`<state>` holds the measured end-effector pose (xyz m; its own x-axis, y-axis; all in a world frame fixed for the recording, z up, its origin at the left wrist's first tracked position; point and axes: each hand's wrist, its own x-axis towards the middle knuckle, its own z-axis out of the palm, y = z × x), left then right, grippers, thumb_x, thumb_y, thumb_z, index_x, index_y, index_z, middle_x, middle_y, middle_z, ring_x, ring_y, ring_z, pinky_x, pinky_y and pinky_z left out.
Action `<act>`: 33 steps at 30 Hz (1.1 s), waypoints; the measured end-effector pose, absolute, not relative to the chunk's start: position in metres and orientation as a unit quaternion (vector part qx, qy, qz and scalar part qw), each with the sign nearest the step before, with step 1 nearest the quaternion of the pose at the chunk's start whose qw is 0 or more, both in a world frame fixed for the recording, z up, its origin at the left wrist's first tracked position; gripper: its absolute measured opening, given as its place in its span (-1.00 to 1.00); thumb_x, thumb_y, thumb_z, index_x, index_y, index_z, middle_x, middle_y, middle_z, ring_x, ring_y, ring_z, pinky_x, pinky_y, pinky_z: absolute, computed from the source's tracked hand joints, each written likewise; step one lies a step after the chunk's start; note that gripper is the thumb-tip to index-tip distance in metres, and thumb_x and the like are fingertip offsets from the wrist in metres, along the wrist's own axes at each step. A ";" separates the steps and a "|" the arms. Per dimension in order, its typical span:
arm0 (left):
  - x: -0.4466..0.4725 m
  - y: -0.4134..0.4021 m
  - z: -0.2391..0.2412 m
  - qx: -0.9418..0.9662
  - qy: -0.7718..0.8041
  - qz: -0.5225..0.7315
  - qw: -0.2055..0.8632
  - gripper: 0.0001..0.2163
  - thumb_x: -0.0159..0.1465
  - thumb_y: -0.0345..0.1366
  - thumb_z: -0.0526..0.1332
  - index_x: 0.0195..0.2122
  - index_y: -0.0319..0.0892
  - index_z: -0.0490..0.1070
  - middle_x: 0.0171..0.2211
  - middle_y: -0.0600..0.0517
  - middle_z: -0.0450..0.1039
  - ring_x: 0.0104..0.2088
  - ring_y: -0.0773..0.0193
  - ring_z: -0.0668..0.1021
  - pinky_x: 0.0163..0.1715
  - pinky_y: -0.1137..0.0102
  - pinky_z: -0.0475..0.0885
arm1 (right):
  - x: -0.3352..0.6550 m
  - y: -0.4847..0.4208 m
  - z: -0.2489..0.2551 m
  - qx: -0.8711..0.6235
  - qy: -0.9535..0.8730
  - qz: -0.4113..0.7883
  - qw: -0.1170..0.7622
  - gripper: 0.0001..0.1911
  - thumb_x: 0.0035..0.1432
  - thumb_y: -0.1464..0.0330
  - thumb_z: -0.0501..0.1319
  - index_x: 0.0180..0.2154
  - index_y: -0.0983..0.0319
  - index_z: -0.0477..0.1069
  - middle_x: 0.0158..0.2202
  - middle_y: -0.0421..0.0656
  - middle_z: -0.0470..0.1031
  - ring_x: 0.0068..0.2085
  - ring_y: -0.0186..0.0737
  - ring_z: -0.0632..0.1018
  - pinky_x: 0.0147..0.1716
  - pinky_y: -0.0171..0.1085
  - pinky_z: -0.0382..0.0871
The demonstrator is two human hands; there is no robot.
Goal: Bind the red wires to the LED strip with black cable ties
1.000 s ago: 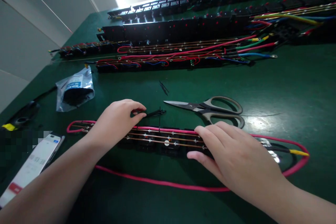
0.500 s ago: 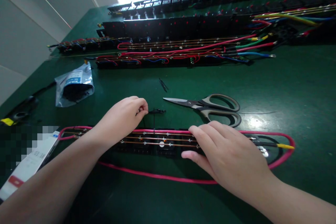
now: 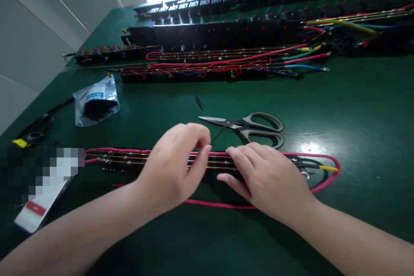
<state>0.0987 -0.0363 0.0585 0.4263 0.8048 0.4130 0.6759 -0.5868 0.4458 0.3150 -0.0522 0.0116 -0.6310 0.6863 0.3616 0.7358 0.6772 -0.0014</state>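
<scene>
The left hand point(image 3: 177, 164) pinches a thin dark strip point(image 3: 218, 134) between finger and thumb. The right hand point(image 3: 271, 177) grips the long black bar point(image 3: 110, 164), with a red cord point(image 3: 333, 177) along its far edge. The bar lies near, across the green table point(image 3: 362, 112). Scissors point(image 3: 231, 123) lie on its far side, a shiny bag point(image 3: 96, 95) farther left.

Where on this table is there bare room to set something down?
The green table looks bare well right of the scissors, between the far wired strips and near red cable; also between the forearms, below that cable. It's crowded where the left hand and right hand meet over the near strip.
</scene>
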 end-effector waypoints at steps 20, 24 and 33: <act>0.109 -0.044 0.016 0.875 0.336 0.329 0.117 -0.90 0.35 -0.50 0.18 -0.21 -0.17 0.37 -0.30 0.03 0.58 -0.27 0.30 0.56 -0.22 0.35 0.48 | 0.326 -0.057 0.012 -0.458 -0.839 0.011 0.294 -0.88 0.36 0.40 0.10 -0.10 0.24 0.36 -0.25 -0.07 0.61 -0.26 -0.13 0.62 -0.29 -0.19 0.47; 0.110 -0.045 0.016 0.881 0.336 0.320 0.097 -0.91 0.37 -0.49 0.16 -0.22 -0.16 0.38 -0.30 0.03 0.59 -0.27 0.30 0.57 -0.23 0.34 0.48 | 0.327 -0.056 0.010 -0.433 -0.848 0.022 0.305 -0.92 0.35 0.41 0.11 -0.11 0.20 0.30 -0.23 -0.08 0.60 -0.24 -0.15 0.61 -0.26 -0.19 0.47; 0.110 -0.043 0.017 0.888 0.317 0.325 0.070 -0.90 0.39 -0.48 0.14 -0.21 -0.18 0.41 -0.29 0.03 0.61 -0.28 0.31 0.57 -0.25 0.36 0.46 | 0.330 -0.056 0.012 -0.407 -0.857 0.034 0.314 -0.93 0.36 0.43 0.09 -0.13 0.18 0.26 -0.18 -0.05 0.59 -0.18 -0.16 0.60 -0.21 -0.17 0.47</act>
